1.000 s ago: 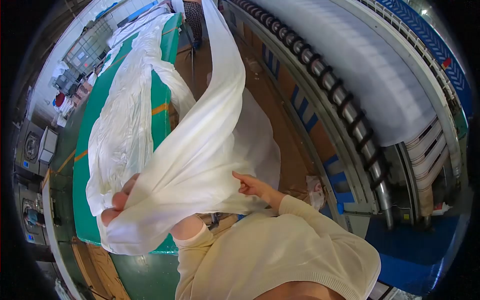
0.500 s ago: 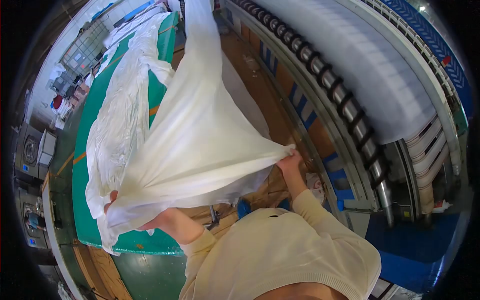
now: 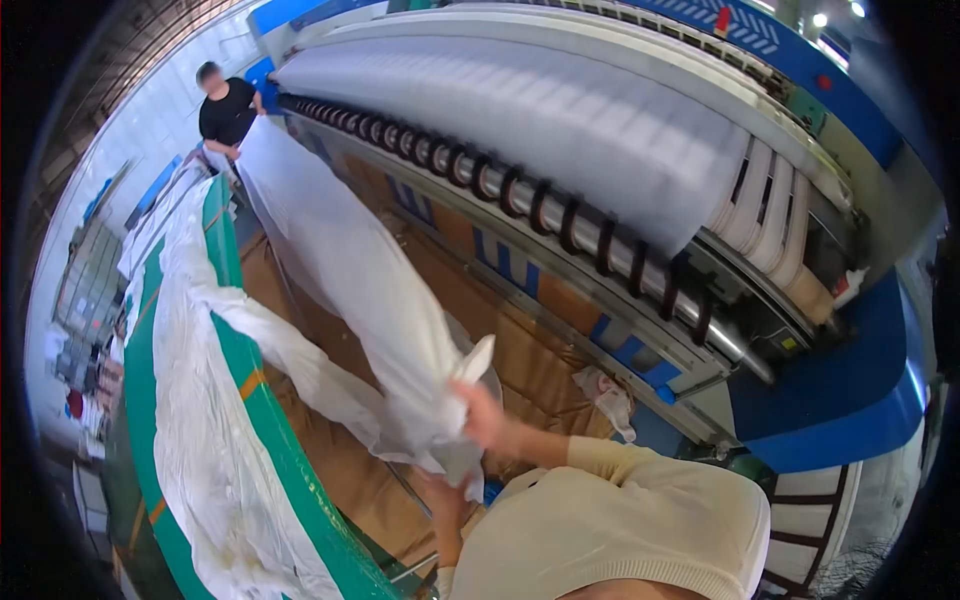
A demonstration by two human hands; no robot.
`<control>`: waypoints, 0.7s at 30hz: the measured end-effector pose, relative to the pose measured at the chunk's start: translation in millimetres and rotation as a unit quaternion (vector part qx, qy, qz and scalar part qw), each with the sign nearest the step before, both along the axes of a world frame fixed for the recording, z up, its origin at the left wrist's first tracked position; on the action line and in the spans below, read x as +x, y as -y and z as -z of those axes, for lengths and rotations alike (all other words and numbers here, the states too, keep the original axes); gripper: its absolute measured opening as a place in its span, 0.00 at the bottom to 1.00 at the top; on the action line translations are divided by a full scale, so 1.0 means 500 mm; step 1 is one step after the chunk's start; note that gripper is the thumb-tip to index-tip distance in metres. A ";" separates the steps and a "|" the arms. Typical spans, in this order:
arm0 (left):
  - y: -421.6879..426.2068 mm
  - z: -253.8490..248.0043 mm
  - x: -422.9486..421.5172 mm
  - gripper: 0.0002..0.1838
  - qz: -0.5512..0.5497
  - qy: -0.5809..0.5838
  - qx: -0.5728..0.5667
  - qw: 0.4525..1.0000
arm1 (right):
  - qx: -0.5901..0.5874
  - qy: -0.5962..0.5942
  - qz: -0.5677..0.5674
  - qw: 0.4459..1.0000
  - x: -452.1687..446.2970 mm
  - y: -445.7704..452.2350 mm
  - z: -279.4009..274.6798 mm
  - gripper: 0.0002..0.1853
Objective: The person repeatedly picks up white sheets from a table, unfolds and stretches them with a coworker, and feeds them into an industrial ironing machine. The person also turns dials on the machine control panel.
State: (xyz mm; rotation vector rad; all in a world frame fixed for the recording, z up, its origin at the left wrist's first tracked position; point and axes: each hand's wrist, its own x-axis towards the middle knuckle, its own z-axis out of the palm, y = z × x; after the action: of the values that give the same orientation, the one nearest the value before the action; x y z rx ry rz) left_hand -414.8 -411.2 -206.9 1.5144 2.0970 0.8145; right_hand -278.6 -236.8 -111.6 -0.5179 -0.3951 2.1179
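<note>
A long white sheet [image 3: 370, 280] stretches away from me toward a co-worker at the far end. My right hand [image 3: 480, 415] is closed on its near corner, a little blurred, with a tip of cloth sticking up past the fingers. Lower and to the left, my left hand [image 3: 443, 490] is at the hanging edge of the same sheet, its fingers partly covered by the fabric. A twisted length of white cloth [image 3: 290, 345] runs from the green table to the sheet near my hands.
To the left, a green table [image 3: 235, 350] bears a heap of crumpled white fabric [image 3: 190, 430]. On the right stands a large machine with a spiral-wrapped roller [image 3: 540, 205] and a white fabric-covered bed [image 3: 560, 120]. The co-worker [image 3: 230, 110] holds the sheet's far end. Brown covering [image 3: 530, 370] lies below.
My view has swung toward the machine, bringing the co-worker into sight. My hands, spread wide with the sheet between them, have come close together, and the sheet has narrowed into a long strip.
</note>
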 end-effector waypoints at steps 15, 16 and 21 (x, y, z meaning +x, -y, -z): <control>-0.042 -0.125 -0.004 0.15 -0.033 0.126 0.199 0.971 | -0.207 0.159 0.089 0.961 0.173 -0.032 0.180 0.12; -0.053 -0.162 0.014 0.15 -0.025 0.121 0.220 0.968 | -0.205 0.157 0.096 0.961 0.168 -0.038 0.206 0.12; -0.016 -0.238 0.013 0.20 -0.001 0.131 0.226 0.965 | -0.382 -0.030 0.117 0.916 0.159 -0.034 0.272 0.13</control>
State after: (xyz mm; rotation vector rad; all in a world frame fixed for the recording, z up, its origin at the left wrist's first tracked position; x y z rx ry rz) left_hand -408.3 -403.4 -87.8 1.5123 1.7940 1.4852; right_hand -199.2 -219.7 -247.8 -0.8847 0.5442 1.9879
